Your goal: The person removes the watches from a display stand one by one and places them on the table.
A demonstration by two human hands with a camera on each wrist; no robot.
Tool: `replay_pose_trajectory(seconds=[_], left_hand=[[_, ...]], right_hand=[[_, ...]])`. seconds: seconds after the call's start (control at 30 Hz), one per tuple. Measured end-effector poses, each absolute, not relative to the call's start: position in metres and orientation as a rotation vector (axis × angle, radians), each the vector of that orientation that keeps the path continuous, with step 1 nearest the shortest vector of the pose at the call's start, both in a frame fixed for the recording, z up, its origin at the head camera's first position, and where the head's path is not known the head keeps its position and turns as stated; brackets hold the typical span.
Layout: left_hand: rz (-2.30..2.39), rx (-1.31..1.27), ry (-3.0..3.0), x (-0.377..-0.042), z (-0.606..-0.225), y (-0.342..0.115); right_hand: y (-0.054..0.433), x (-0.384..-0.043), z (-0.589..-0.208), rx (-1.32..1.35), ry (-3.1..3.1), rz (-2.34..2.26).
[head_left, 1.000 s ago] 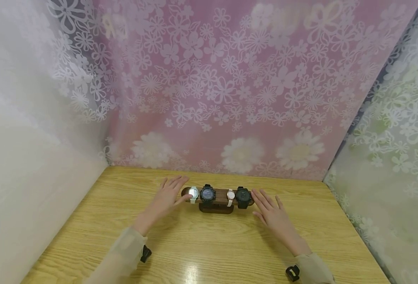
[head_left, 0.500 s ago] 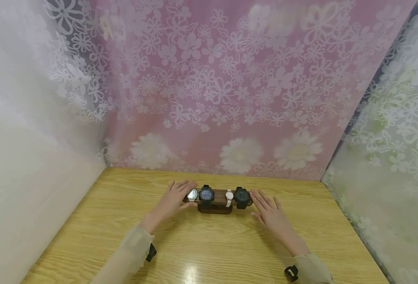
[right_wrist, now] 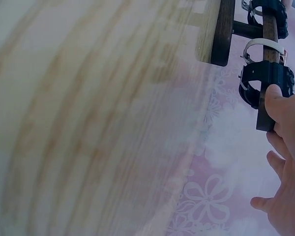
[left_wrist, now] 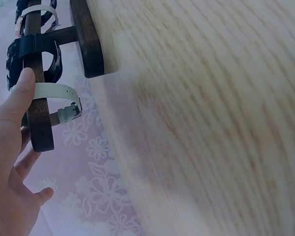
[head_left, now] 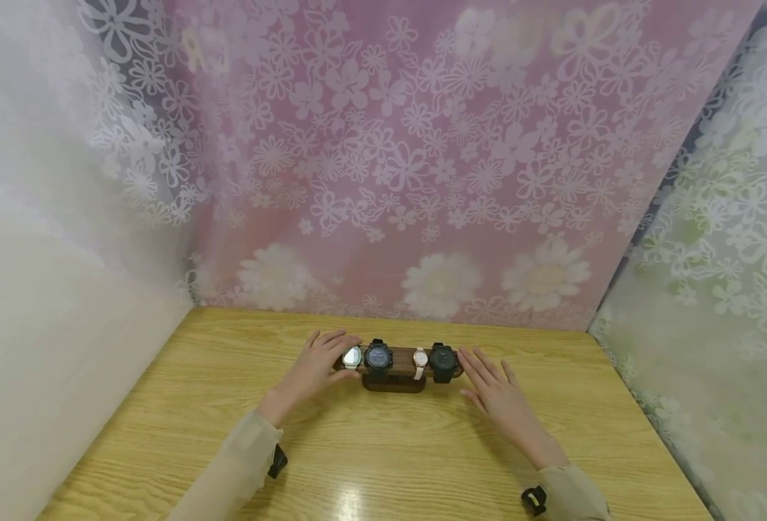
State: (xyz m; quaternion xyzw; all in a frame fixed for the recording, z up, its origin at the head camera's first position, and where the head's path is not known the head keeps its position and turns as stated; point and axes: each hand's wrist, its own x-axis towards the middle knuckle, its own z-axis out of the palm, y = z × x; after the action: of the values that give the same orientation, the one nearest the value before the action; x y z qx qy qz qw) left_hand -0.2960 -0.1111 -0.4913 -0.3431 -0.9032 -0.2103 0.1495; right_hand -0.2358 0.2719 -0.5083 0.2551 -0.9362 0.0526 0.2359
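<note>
A dark wooden watch stand (head_left: 401,360) with a horizontal bar over a small base stands on the table, bearing several watches. My left hand (head_left: 313,367) grips the bar's left end around a pale watch (head_left: 352,357), its thumb in front and fingers reaching over behind. In the left wrist view the thumb lies by the pale watch strap (left_wrist: 59,92). My right hand (head_left: 503,401) holds the bar's right end beside a black watch (head_left: 443,359); its thumb presses the wood in the right wrist view. Between them sit another black watch (head_left: 378,356) and a slim white-strapped watch (head_left: 420,359).
The light wood table (head_left: 370,449) reaches back to a pink floral curtain (head_left: 383,181). Pale sheets (head_left: 64,253) close off the left and right sides. A black wrist device (head_left: 535,499) sits at the right sleeve.
My left hand has moved right and onto the bar's left end, its thumb shifting from the pale watch's face to below it. The right hand stays at the right end.
</note>
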Motion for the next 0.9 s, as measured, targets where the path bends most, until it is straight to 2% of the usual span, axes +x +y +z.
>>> replay_pose_trajectory(seconds=[0.9], left_hand=[[-0.47, -0.883, -2.528, -0.292, -0.48, -0.146]], right_hand=[[0.271, -0.236, -0.507, 0.697, -2.592, 0.154]])
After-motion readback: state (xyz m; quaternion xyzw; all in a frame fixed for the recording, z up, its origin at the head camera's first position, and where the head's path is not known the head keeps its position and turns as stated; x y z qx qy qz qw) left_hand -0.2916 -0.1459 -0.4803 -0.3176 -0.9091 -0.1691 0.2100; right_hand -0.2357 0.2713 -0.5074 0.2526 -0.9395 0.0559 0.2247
